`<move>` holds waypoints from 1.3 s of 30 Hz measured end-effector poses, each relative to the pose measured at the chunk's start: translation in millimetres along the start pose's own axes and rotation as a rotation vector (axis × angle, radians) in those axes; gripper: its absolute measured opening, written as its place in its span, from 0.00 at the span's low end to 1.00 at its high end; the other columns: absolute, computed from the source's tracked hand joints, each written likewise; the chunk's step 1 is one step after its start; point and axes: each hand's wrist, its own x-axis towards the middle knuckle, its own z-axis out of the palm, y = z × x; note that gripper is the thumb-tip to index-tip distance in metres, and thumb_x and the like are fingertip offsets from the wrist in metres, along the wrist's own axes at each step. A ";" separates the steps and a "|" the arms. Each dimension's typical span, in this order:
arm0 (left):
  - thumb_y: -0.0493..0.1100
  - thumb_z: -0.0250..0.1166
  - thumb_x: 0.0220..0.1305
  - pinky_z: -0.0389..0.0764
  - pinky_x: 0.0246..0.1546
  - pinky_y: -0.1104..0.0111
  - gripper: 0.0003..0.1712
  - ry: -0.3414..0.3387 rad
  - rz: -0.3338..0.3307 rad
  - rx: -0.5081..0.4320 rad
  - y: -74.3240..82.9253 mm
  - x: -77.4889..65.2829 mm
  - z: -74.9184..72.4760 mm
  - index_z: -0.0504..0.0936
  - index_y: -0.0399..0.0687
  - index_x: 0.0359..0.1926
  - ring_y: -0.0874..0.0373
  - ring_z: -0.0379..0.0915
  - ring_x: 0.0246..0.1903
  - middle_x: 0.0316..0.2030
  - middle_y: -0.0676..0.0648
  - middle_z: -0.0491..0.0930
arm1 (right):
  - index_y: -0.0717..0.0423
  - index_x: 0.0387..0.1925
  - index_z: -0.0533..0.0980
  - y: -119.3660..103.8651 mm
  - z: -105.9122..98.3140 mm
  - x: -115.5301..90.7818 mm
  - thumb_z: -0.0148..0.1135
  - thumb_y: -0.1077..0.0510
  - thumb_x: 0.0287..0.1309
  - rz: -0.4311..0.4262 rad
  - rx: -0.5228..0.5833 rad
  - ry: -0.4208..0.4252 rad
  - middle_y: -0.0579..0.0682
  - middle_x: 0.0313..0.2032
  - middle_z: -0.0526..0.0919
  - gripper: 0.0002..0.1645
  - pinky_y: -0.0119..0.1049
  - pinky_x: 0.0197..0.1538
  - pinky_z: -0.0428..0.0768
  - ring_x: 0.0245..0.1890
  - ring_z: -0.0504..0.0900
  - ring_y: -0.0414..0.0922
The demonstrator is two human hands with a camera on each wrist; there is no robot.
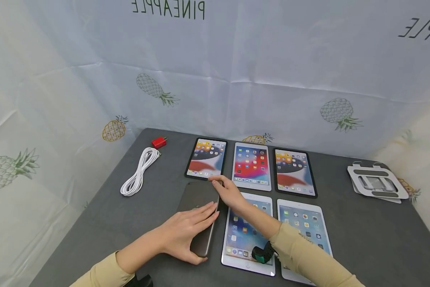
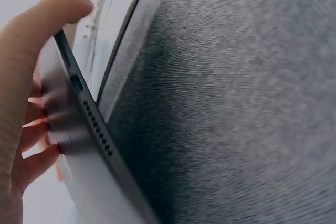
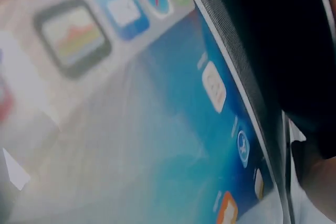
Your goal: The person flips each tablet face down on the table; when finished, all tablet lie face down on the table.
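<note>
Plainly, we have the dark tablet (image 1: pixel 197 193) face down on the counter (image 1: pixel 152 213), beneath our left hand (image 1: pixel 186 229), whose straight, spread fingers (image 1: pixel 203 217) lie across its back while the thumb (image 1: pixel 193 258) sits by its near end. Our right hand (image 1: pixel 229 193) touches the far right corner; we cannot tell whether it pinches. Just beside that tablet's right edge, we see a white tablet (image 1: pixel 241 239), screen up.
</note>
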 end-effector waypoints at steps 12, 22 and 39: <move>0.68 0.70 0.43 0.72 0.59 0.66 0.57 -0.085 -0.001 0.092 1.5 -4.9 10.9 0.68 0.39 0.68 0.52 0.59 0.68 0.68 0.41 0.65 | 0.58 0.55 0.79 6.2 -3.1 3.2 0.59 0.58 0.63 -0.148 -0.481 -0.001 0.58 0.54 0.80 0.19 0.52 0.56 0.74 0.54 0.77 0.56; 0.69 0.69 0.44 0.72 0.59 0.65 0.55 -0.039 0.004 0.111 1.9 -9.6 18.4 0.70 0.38 0.67 0.52 0.62 0.67 0.66 0.40 0.68 | 0.62 0.50 0.82 8.4 0.3 8.4 0.62 0.62 0.58 -0.280 -0.558 0.004 0.58 0.48 0.82 0.18 0.51 0.55 0.71 0.51 0.76 0.54; 0.72 0.60 0.57 0.67 0.63 0.61 0.53 -0.023 0.011 0.057 -1.7 -15.7 24.9 0.65 0.35 0.69 0.49 0.59 0.69 0.69 0.37 0.63 | 0.61 0.53 0.80 6.3 4.9 8.2 0.63 0.61 0.58 -0.250 -0.608 0.023 0.59 0.49 0.78 0.20 0.49 0.48 0.71 0.47 0.70 0.54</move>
